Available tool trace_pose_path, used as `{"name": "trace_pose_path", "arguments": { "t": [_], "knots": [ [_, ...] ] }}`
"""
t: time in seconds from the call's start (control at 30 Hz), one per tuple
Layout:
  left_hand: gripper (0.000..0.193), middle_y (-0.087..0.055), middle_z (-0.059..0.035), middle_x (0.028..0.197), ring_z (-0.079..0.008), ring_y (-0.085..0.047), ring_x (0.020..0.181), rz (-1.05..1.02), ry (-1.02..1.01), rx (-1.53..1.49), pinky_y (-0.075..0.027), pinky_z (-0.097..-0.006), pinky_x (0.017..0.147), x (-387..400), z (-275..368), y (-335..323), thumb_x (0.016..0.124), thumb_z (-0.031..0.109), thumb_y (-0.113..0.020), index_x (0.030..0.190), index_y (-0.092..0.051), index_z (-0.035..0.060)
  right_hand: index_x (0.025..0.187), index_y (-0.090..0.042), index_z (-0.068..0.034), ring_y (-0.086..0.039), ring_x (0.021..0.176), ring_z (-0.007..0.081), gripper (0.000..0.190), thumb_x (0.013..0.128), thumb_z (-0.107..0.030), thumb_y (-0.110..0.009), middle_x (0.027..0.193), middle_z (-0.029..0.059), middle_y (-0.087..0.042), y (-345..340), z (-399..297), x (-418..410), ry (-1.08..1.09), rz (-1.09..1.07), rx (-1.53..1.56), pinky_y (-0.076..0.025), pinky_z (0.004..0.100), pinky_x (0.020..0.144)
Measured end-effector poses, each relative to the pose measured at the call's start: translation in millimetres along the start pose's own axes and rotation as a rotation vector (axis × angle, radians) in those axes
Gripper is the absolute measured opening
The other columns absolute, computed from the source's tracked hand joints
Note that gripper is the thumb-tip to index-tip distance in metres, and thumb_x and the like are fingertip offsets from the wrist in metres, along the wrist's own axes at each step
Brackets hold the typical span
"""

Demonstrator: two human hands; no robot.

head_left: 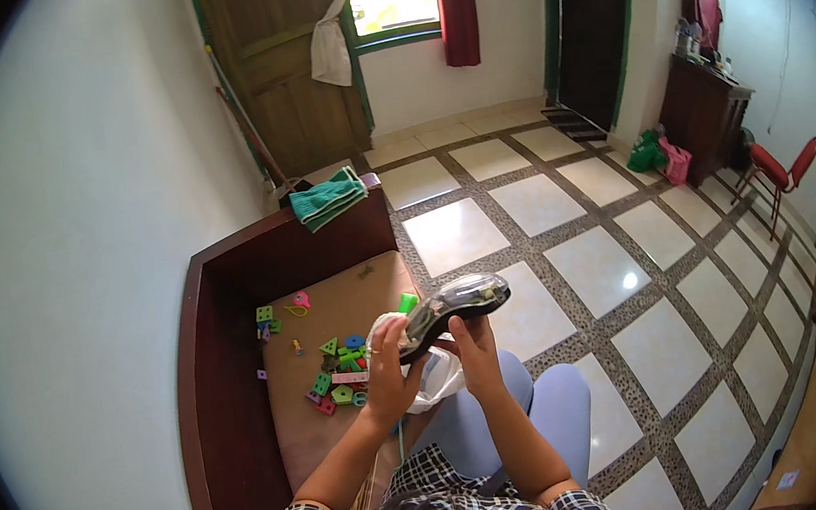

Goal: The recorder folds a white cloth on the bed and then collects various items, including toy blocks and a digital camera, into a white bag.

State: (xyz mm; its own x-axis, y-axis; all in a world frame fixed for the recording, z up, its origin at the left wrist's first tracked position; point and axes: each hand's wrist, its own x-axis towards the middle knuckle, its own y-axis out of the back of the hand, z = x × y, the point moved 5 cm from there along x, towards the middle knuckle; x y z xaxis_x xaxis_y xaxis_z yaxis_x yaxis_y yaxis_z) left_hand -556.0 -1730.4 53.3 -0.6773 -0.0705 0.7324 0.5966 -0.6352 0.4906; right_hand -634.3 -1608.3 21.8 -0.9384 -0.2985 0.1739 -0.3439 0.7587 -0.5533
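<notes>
A dark plastic case with a clear domed lid (458, 296) is held up before me between both hands. My left hand (390, 366) grips its left end, beside something pale and lacy. My right hand (473, 346) supports it from below, fingers partly hidden behind the case. Beneath the hands, a white plastic bag (437, 380) lies near my lap. To the left, several toy blocks, among them a green triangular block (329, 347) and a light-green pentagonal block (342, 395), are scattered on the tan seat cushion (324, 446), with a pink strip (350, 377) among them.
The cushion sits inside a dark wooden frame (200, 354) with a green cloth (330, 197) over its far edge. Tiled floor (598, 263) stretches to the right. Farther off stand a red chair (775, 168), a dark cabinet (702, 116) and a pink bag (677, 161).
</notes>
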Motion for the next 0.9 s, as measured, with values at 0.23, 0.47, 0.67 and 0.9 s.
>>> {"name": "trace_pose_path", "arguments": {
  "t": [0.23,0.47,0.67,0.9],
  "knots": [
    [0.074,-0.047,-0.0175,0.120,-0.0279,-0.053,0.104,-0.236,0.231,-0.445,-0.044,-0.0393,0.092,-12,13,-26,0.078,0.021,-0.075,0.135,-0.033,-0.0020,0.130,-0.044,-0.001,-0.057,0.107,0.0168,0.041,0.096,-0.021,-0.054,0.119,0.0079,-0.056,32,0,-18,-0.097,-0.025,0.053,-0.049,0.0324,0.092],
    [0.053,-0.049,-0.0042,0.114,-0.0135,-0.052,0.101,-0.341,0.470,-0.578,-0.050,-0.0266,0.080,-17,3,-43,0.084,0.023,-0.071,0.127,-0.047,0.0021,0.127,-0.045,-0.001,-0.052,0.107,0.0114,0.037,0.095,-0.018,-0.055,0.115,0.0072,-0.057,30,7,-28,0.007,-0.128,-0.036,-0.045,0.0266,0.089],
    [0.049,-0.053,-0.0047,0.108,-0.0133,-0.054,0.100,-0.338,0.540,-0.676,-0.050,-0.0268,0.077,-25,5,-49,0.083,0.022,-0.073,0.122,-0.050,0.0017,0.115,-0.048,-0.003,-0.054,0.088,0.0061,0.027,0.094,-0.016,-0.059,0.102,0.0028,-0.056,32,11,-29,0.040,-0.118,-0.029,-0.045,0.0200,0.074],
    [0.044,-0.049,-0.0047,0.113,-0.0125,-0.053,0.105,-0.451,0.545,-0.683,-0.045,-0.0265,0.089,-17,10,-50,0.085,0.018,-0.071,0.120,-0.052,-0.0006,0.108,-0.049,-0.004,-0.052,0.084,0.0061,0.023,0.093,-0.017,-0.060,0.095,0.0011,-0.053,32,4,-30,0.120,-0.141,-0.050,-0.044,0.0213,0.072]
  ]
}}
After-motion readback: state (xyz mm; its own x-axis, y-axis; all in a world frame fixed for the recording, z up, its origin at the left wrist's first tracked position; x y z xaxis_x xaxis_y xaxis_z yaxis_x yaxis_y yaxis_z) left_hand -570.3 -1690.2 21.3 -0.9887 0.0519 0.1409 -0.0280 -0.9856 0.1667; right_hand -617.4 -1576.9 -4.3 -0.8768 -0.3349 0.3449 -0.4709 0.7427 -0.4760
